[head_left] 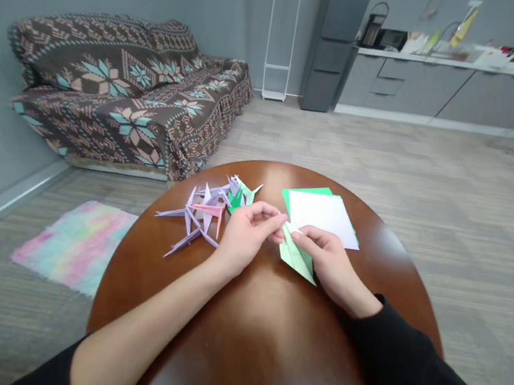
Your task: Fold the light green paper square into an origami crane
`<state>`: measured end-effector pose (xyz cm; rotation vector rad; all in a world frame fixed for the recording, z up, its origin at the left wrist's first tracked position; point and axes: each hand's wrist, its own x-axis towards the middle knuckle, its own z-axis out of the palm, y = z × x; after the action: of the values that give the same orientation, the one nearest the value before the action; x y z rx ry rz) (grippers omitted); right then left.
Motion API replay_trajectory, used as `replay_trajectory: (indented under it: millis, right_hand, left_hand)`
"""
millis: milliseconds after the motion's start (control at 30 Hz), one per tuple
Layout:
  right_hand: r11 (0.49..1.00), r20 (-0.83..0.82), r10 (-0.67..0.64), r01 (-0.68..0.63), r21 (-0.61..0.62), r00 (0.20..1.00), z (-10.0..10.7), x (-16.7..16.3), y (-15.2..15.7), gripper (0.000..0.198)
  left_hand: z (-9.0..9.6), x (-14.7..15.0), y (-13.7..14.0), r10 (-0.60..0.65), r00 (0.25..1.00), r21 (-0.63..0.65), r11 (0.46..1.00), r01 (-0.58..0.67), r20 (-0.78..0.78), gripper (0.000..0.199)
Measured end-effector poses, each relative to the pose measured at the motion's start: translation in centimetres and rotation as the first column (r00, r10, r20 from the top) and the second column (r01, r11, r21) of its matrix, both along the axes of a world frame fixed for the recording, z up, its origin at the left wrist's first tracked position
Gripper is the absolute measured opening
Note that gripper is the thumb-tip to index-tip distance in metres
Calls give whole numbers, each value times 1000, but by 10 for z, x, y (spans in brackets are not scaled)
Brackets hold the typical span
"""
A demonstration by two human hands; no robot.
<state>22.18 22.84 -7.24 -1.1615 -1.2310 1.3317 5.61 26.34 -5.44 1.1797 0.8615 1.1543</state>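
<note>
A partly folded piece of light green origami paper (296, 258) is held above the round table between my two hands. My left hand (254, 226) pinches its upper left tip with thumb and fingers. On the paper's right edge, the thumb and fingers of my right hand (326, 251) are closed. Creases run along the paper, which narrows to a point at its lower right end. Just left of my left hand lies a cluster of folded paper cranes (205, 207) in purple, pink and green. Behind my right hand rests a stack of square paper sheets (320, 213), white over green.
The brown round wooden table (260, 351) stands in front of me. Beyond it are a sofa with a patterned cover (130, 92), a fluffy pastel rug (75, 244), a grey fridge (336, 41) and a kitchen counter (456, 65).
</note>
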Motion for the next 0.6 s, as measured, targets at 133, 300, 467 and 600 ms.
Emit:
replay_trajectory:
  millis: [133,300,467,600]
  right_hand:
    - [989,92,-78,65,133,993,0,0,-2,29]
    - [967,113,-121,91,236,986,-2,-1,-3,24]
    - [965,111,-108,77,250,988,-1,-3,-5,25]
    - [970,93,-101,78,229,990,0,-4,-5,27]
  left_hand:
    - [0,-2,-1,-59,997,-45,997,57,-49,23]
    - [-1,0,-2,-12,1000,-83,996,13,11,21]
    - [-2,2,-4,6,989,-183,983,22,150,19]
    - [-3,2,-5,27,975,-270,962,35,221,18]
